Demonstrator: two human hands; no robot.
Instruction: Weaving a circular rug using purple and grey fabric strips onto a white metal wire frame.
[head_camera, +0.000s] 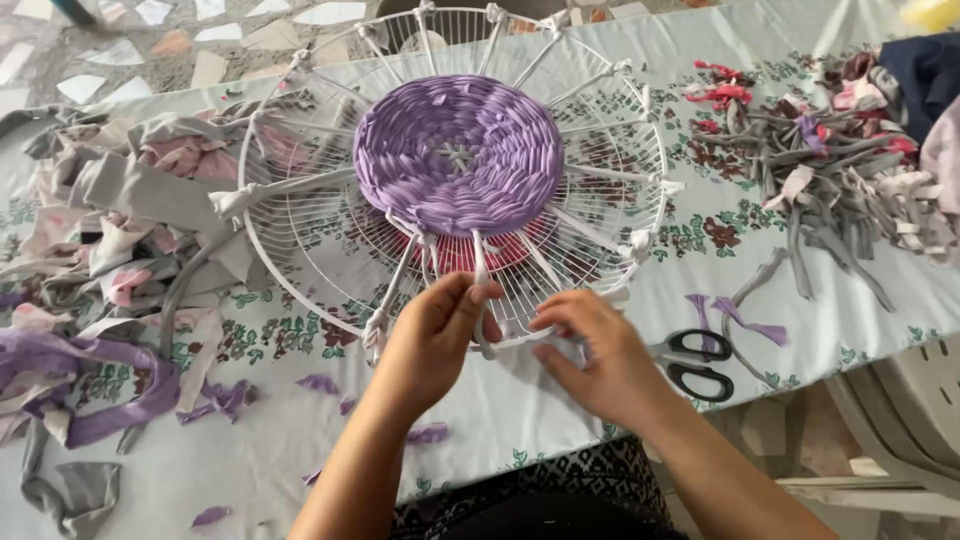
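– How far is the mat?
– The purple mat (458, 152) fills the middle of the white wire ring (262, 262). The outer part is bare, just white spokes.
– And the hands?
– The left hand (437, 330) pinches a white strip (480, 272) at the near rim. The right hand (590, 345) has its fingers curled at the rim; I can't tell if it holds anything.
– Any boxes or labels?
– None. Only scissors (697, 362) and cloth scraps (830, 160) on the flowered cloth (850, 320).

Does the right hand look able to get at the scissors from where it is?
Probably yes: the scissors lie flat on the cloth just beside the right hand, with nothing between them.
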